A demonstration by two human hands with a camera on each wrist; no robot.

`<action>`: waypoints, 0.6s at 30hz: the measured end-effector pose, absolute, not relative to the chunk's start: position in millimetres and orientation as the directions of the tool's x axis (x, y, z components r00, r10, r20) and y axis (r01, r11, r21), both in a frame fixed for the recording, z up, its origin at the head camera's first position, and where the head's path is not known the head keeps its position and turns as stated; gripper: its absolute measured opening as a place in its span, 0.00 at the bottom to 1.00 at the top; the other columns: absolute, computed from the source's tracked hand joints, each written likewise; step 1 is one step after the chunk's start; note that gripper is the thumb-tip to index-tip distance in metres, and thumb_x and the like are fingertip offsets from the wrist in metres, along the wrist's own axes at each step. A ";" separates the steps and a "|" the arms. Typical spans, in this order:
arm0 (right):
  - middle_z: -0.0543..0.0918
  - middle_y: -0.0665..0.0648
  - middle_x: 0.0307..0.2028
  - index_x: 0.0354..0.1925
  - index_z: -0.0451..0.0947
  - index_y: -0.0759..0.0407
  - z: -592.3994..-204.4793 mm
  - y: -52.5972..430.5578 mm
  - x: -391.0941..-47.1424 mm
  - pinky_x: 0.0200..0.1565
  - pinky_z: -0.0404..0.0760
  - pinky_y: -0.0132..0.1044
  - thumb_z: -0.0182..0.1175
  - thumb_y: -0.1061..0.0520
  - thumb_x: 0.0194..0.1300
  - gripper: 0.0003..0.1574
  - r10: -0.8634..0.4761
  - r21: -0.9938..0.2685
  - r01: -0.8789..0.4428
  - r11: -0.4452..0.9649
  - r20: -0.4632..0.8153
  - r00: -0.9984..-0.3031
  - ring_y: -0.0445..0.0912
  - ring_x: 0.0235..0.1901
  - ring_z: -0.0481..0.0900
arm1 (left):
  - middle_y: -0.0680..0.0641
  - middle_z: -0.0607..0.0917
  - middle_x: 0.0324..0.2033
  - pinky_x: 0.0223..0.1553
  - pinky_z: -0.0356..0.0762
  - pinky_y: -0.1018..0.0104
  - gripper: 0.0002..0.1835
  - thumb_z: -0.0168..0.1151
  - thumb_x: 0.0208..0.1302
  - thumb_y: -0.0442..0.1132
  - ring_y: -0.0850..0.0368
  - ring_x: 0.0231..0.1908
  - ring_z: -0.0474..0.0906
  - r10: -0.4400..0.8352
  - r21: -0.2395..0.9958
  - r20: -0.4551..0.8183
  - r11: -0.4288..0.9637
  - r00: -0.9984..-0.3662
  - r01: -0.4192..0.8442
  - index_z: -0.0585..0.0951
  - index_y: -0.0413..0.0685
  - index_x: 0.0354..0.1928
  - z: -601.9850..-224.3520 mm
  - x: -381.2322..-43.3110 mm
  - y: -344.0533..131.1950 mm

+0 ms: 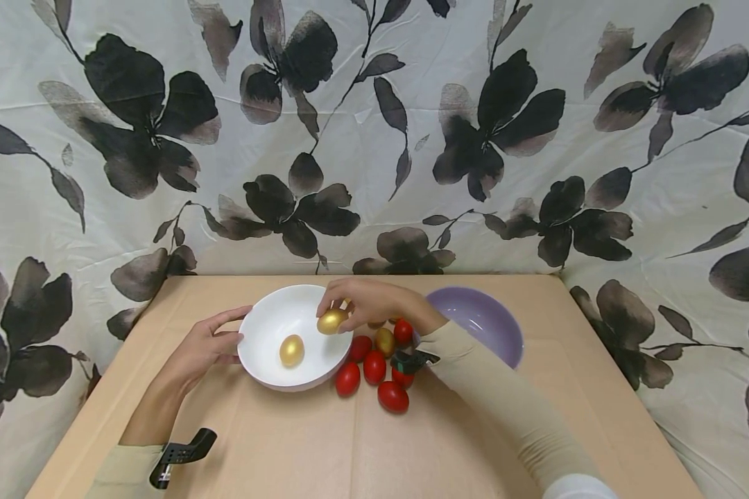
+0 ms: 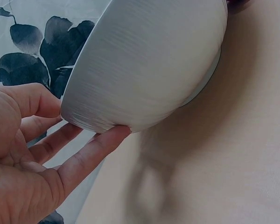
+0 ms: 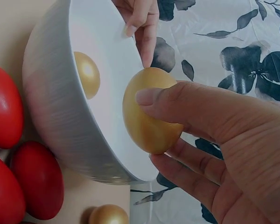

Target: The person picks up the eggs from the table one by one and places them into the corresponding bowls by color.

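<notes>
A white bowl [image 1: 263,329] stands on the table, and my left hand [image 1: 207,345] grips its rim from the left. Inside the bowl lies one golden egg [image 1: 291,351]. My right hand [image 1: 371,302] pinches another golden egg [image 1: 331,321] above the bowl's right side; the right wrist view shows the thumb across this egg [image 3: 147,126] and fingertips behind it. Right of the bowl, several red eggs [image 1: 392,397] are grouped with a golden egg [image 1: 384,342]. Part of that group is hidden under my right hand and wrist.
A purple bowl [image 1: 474,315] stands at the back right, partly covered by my right forearm. The light wooden table [image 1: 274,443] ends at a floral cloth [image 1: 374,138] behind it. A black strap device [image 1: 184,454] sits on my left wrist.
</notes>
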State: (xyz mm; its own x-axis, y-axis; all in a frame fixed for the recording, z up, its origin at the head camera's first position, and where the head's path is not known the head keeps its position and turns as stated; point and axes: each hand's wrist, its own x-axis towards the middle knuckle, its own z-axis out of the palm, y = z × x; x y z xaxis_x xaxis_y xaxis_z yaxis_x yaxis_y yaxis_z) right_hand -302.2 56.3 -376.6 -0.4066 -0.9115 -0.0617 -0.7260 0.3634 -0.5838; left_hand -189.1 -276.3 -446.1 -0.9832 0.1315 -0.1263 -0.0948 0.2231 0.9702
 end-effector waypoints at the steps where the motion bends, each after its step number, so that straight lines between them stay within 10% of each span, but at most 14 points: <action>1: 0.81 0.45 0.49 0.53 0.85 0.48 -377.0 55.4 -302.1 0.52 0.82 0.30 0.74 0.62 0.59 0.23 -0.914 -0.580 -0.731 0.358 -0.058 -0.402 0.38 0.49 0.80 | 0.31 0.62 0.73 0.43 0.87 0.48 0.33 0.53 0.70 0.26 0.54 0.45 0.85 0.134 0.971 -0.124 0.221 -0.983 -0.092 0.62 0.39 0.76 -446.4 -189.3 -276.2; 18: 0.81 0.45 0.49 0.53 0.84 0.48 -389.6 45.4 -304.7 0.53 0.82 0.30 0.72 0.61 0.61 0.22 -0.934 -0.569 -0.753 0.330 -0.079 -0.349 0.38 0.49 0.79 | 0.32 0.62 0.73 0.43 0.87 0.48 0.33 0.54 0.70 0.27 0.56 0.45 0.85 0.127 0.971 -0.117 0.223 -0.985 -0.087 0.63 0.39 0.76 -446.6 -190.5 -273.3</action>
